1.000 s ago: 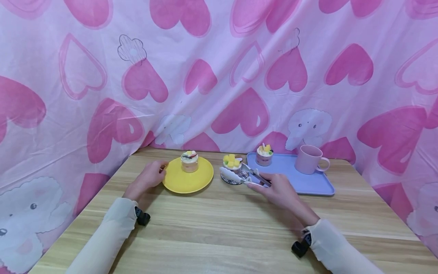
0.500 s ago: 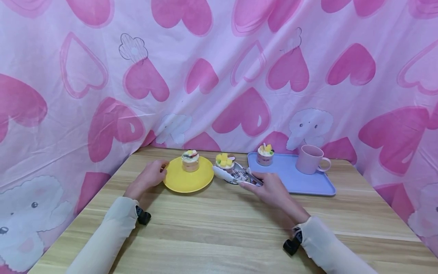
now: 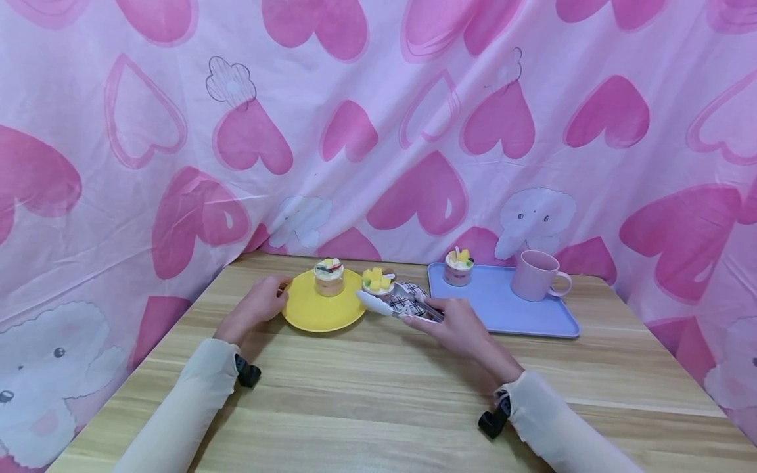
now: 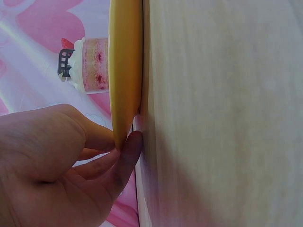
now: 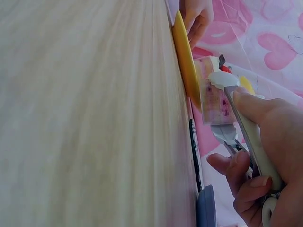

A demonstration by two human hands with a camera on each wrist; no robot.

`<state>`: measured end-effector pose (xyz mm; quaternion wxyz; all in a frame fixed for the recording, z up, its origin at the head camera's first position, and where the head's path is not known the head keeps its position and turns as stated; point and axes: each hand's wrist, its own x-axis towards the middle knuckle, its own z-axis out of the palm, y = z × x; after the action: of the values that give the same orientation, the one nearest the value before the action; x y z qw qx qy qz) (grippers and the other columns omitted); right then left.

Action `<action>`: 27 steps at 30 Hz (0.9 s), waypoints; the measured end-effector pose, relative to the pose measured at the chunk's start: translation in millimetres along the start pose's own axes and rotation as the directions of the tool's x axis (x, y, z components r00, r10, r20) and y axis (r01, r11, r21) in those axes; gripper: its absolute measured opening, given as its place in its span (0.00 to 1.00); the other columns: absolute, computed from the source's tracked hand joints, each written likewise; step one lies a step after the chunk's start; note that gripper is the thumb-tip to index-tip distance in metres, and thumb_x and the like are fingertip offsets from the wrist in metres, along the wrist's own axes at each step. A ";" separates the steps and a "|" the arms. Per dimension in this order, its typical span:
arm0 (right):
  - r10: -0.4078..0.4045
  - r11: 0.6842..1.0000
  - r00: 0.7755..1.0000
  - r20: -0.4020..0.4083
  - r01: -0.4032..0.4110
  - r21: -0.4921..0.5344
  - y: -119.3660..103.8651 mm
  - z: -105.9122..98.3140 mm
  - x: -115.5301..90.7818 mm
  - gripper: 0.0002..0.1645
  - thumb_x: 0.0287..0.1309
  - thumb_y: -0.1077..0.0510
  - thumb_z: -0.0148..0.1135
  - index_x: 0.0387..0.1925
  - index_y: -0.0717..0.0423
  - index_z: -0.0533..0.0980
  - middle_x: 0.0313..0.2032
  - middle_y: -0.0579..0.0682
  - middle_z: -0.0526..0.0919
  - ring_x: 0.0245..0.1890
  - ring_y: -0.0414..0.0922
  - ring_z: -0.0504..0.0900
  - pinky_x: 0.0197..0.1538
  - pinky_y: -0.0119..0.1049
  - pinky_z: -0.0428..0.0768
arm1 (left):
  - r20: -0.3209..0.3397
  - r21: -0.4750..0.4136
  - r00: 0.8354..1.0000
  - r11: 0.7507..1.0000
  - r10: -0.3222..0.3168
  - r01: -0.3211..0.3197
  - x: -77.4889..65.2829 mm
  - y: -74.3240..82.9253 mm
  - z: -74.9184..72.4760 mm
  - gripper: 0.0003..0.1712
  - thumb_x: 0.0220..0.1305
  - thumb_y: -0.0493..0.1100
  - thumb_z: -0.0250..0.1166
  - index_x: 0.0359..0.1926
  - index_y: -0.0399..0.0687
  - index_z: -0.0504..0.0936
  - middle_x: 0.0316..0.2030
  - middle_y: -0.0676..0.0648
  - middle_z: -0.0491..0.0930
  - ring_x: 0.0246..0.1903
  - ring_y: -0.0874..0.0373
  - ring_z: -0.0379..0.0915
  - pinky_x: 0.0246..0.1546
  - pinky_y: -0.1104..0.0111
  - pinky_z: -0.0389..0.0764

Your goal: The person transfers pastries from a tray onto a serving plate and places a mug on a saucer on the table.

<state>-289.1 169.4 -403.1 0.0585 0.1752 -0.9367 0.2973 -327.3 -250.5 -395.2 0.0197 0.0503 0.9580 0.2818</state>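
Observation:
My left hand (image 3: 255, 307) pinches the left rim of a yellow plate (image 3: 313, 320), thumb under the edge in the left wrist view. On the plate stands a small dessert cup (image 3: 328, 284) with cream, fruit and a dark decoration. My right hand (image 3: 464, 328) holds metal tongs (image 5: 251, 135) with pale tips. Between those tips sits a second dessert cup (image 3: 377, 282), topped with yellow cubes. It is raised off the table beside the plate's right edge; in the right wrist view its layered side (image 5: 218, 105) overlaps the plate.
A round checked coaster (image 3: 409, 301) lies under the tongs. To the right, a blue tray (image 3: 503, 316) bears a third dessert cup (image 3: 458, 269) and a pink mug (image 3: 532, 277). A pink heart-patterned cloth (image 3: 414, 197) hangs behind the wooden table (image 3: 355, 394).
The right hand has moved left, carrying the yellow-topped dessert cup in the tongs from over the coaster to the plate's right edge. The left hand stays on the plate's rim.

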 end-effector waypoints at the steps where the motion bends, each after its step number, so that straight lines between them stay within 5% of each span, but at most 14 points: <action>1: 0.002 1.000 1.000 0.006 -0.002 0.006 -0.8 0.4 0.4 0.51 0.58 0.24 0.72 0.69 0.55 0.81 0.43 0.51 0.90 0.32 0.42 0.78 0.29 0.31 0.72 | 0.002 -0.004 1.000 1.000 -0.007 0.007 0.3 0.1 -0.1 0.30 0.79 0.32 0.55 0.78 0.27 0.66 0.72 0.25 0.73 0.66 0.37 0.77 0.70 0.44 0.81; 13: 0.017 0.998 0.999 0.039 -0.019 0.055 -6.3 3.6 6.6 0.53 0.58 0.22 0.72 0.69 0.57 0.81 0.51 0.54 0.90 0.38 0.44 0.80 0.36 0.33 0.77 | 0.002 0.017 1.000 1.000 0.001 -0.001 1.3 -2.0 -0.9 0.30 0.78 0.32 0.55 0.77 0.25 0.66 0.71 0.24 0.73 0.65 0.36 0.76 0.70 0.44 0.80; 27: 0.050 0.997 0.998 0.037 -0.052 0.057 -19.3 14.5 13.4 0.53 0.57 0.22 0.73 0.71 0.54 0.79 0.35 0.51 0.86 0.28 0.44 0.73 0.25 0.32 0.69 | -0.001 0.014 1.000 1.000 0.011 -0.011 -0.7 0.2 -1.7 0.30 0.78 0.32 0.54 0.77 0.25 0.67 0.71 0.24 0.73 0.65 0.36 0.77 0.70 0.43 0.80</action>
<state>-294.8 142.4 -401.7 0.0291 0.1584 -0.9327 0.3228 -326.7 -251.3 -393.7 0.0172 0.0555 0.9596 0.2752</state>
